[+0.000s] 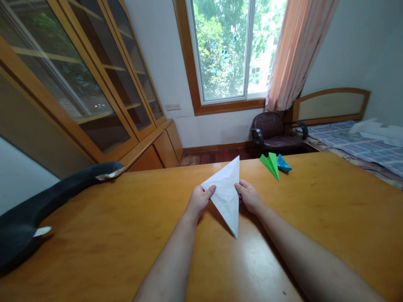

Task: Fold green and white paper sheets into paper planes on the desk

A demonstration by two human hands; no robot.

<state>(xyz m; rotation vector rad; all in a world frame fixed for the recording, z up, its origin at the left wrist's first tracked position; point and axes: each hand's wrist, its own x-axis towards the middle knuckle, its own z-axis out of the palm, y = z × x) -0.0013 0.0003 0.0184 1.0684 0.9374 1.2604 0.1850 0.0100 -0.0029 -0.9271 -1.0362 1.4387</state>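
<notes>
A folded sheet of white paper (225, 184), triangular and creased, is held up a little above the wooden table (126, 243). My left hand (200, 200) pinches its left corner, thumb on top and fingers hidden underneath. On the opposite side, my right hand (249, 196) grips the straight right edge, again with the thumb on the face of the paper. One sharp point is directed away from me and another down toward me. Beyond my right hand lie a green paper plane (270, 165) and a small blue folded paper boat (283, 163).
A dark, curved object with white patches (63, 188) lies along the table's left side. Past the far edge are a maroon armchair (273, 130), a bed (368, 138) with a checked cover, and a glass-fronted cabinet (119, 75) below which are wooden doors.
</notes>
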